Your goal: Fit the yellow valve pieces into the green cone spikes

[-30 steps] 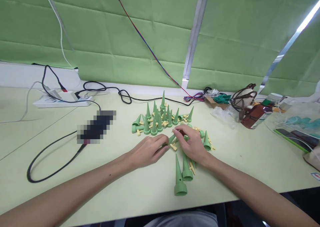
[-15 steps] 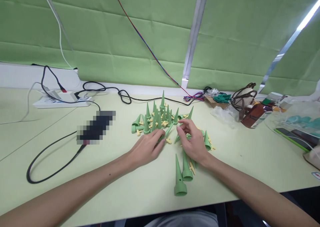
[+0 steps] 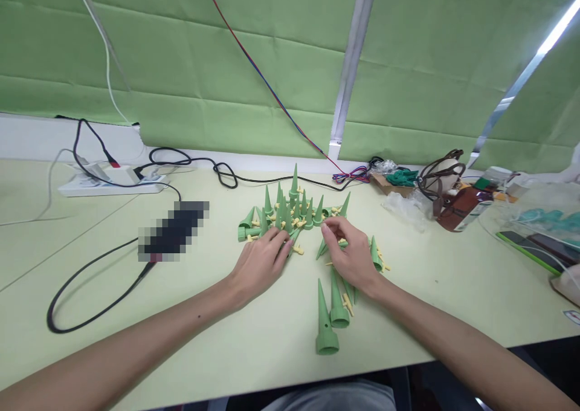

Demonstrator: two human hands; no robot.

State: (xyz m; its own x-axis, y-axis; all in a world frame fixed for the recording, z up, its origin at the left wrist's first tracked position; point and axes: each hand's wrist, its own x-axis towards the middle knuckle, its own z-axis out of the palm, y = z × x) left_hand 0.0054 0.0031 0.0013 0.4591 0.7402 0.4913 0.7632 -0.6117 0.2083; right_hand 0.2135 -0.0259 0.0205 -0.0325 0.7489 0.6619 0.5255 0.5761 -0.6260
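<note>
Green spike (image 3: 295, 236) in the left hand (image 3: 260, 261), beside upright spikes (image 3: 283, 216).

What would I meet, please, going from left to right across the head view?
White power strip, left hand, yellow plastic fitting by its fingertips, right hand, crumpled clear plastic, reddish-brown bottle.

Green cones (image 3: 327, 339), pale-yellow taps (image 3: 347, 304), reddish-brown bottle (image 3: 463, 208), white power strip (image 3: 86, 188)
</note>
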